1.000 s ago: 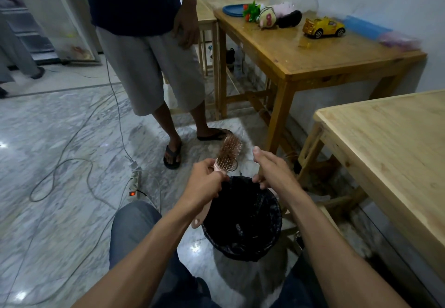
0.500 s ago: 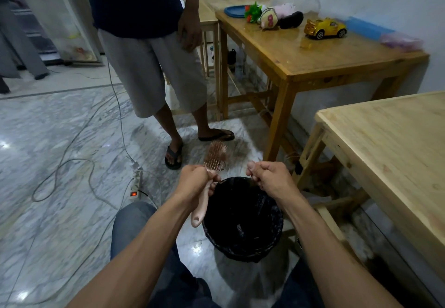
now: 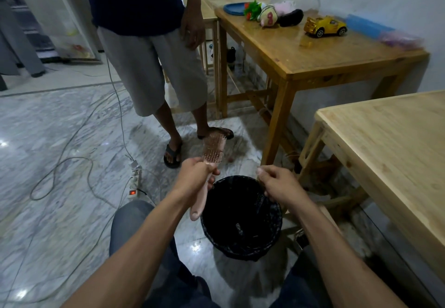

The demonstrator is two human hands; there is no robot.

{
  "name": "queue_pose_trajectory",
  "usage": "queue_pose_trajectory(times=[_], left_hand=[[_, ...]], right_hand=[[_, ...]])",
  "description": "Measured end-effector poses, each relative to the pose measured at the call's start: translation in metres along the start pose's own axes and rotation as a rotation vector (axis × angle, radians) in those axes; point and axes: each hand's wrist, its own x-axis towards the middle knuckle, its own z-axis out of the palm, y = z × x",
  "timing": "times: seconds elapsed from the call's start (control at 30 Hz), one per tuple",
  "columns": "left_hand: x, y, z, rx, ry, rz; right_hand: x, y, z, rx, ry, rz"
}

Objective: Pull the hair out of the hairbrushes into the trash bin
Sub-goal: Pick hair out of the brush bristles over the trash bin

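Note:
A pink hairbrush (image 3: 213, 150) points away from me, bristles up, its handle gripped by my left hand (image 3: 196, 175) just left of the bin's rim. Below it on the floor stands a black trash bin (image 3: 242, 242) lined with a dark bag. My right hand (image 3: 277, 183) hovers over the bin's far right rim with fingers curled and thumb against fingertips; whether it pinches any hair is too fine to tell.
A person in grey shorts and sandals (image 3: 172, 152) stands just beyond the brush. A power strip (image 3: 133, 183) and cables lie on the marble floor at left. A wooden table (image 3: 313, 64) holds toys; a lighter table (image 3: 390, 153) is at right.
The brush head has tilted back up and away from me. My right hand has moved right, away from the brush, over the bin's rim.

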Motion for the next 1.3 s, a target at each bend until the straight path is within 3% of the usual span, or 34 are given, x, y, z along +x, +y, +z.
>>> queue_pose_trajectory(times=[0.07,0.23,0.4,0.5,0.63,0.77,0.97,1.03,1.13,1.3], left_hand=[[-0.007,0.004,0.006,0.062,-0.039,0.079],[-0.014,0.009,0.011,0.188,-0.096,0.179],[-0.019,0.011,0.018,0.215,-0.167,0.183],[-0.02,0.014,0.017,0.204,-0.162,0.15],[-0.009,0.014,0.009,0.044,0.015,0.06],[0.006,0.014,0.0,-0.14,0.183,-0.039],[0.027,0.025,-0.024,-0.313,0.4,-0.053],[0.031,0.033,-0.044,-0.272,0.496,-0.013],[0.025,0.032,-0.047,-0.083,0.322,-0.014],[0.008,0.016,-0.014,0.024,0.04,-0.061]], right_hand=[[0.0,-0.003,0.001,-0.076,0.025,0.022],[0.002,-0.015,0.001,0.096,0.044,-0.059],[0.008,-0.019,0.007,0.043,-0.115,-0.238],[0.008,-0.017,0.016,0.045,-0.102,-0.252],[0.005,-0.011,0.019,0.079,0.034,-0.203],[0.001,-0.006,0.017,0.003,0.025,-0.205],[-0.004,0.008,0.0,-0.119,0.017,-0.2],[-0.004,0.018,-0.015,-0.069,0.063,-0.158],[-0.002,0.022,-0.022,0.029,0.097,-0.127],[0.007,0.007,-0.001,0.014,-0.089,-0.104]])
